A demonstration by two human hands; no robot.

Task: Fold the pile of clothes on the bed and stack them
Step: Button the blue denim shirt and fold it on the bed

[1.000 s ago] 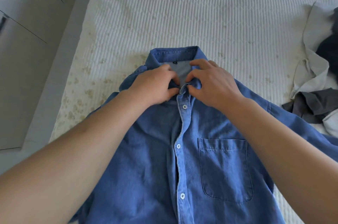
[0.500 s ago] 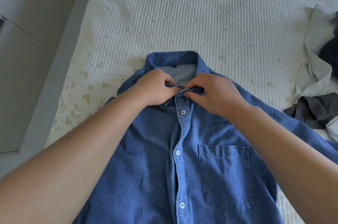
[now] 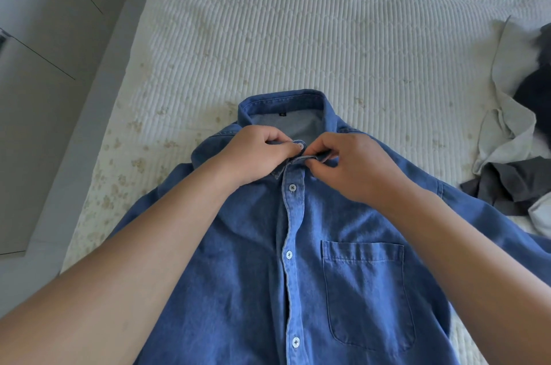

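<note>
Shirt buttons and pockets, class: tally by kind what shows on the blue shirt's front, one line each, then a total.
Buttons on the blue shirt: 4, the top button at the collar between the hands, three down the placket
Chest pocket: 1
Total: 5

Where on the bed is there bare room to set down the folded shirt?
The quilt lies bare beyond the shirt's collar, and in a narrower strip between the denim shirt and the bed's left edge. The right side is crowded by the unfolded clothes pile.
</note>
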